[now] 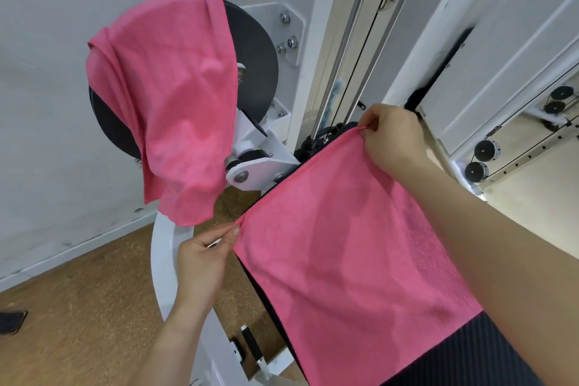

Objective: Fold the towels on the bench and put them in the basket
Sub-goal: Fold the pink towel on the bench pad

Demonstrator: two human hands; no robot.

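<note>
A pink towel (354, 247) lies spread flat over the dark padded bench (488, 351), which runs from the centre to the lower right. My left hand (203, 260) pinches the towel's near left corner. My right hand (391, 138) pinches its far corner up by the machine's post. A second pink towel (166, 97) hangs crumpled over the black round pads of the gym machine at upper left. No basket is in view.
The white frame of the gym machine (163, 260) curves down the left of the bench. Steel guide rods and cables (351, 66) rise behind. Pulleys (485, 150) sit at right. The floor (78, 307) is brown, and a dark object (11, 320) lies at the left edge.
</note>
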